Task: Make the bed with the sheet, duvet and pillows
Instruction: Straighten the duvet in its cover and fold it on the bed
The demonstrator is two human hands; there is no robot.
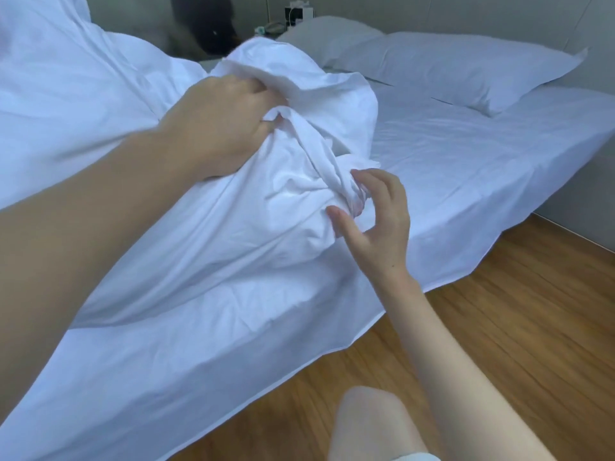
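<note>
Duvet (206,227): white, soft, bulky, light by my judgement; slack cloth, best taken at a bunched corner. It lies heaped along the bed's near edge. My left hand (219,124) grips a gathered fold on top; my right hand (376,211), fingers loosely spread, touches the bunch beside it.

I'm in a bedroom, by the look of it a plain one in a home or a guest room. In front of me is a low bed (499,168) spread with a white sheet (466,154), and two white pillows (466,64) lie side by side at its head against a pale wall (432,15). Under my knee runs a wood-look plank floor (499,311). Past the pillows stands a bedside surface with small dark gadgets and cables (298,13), too blurred for me to name
</note>
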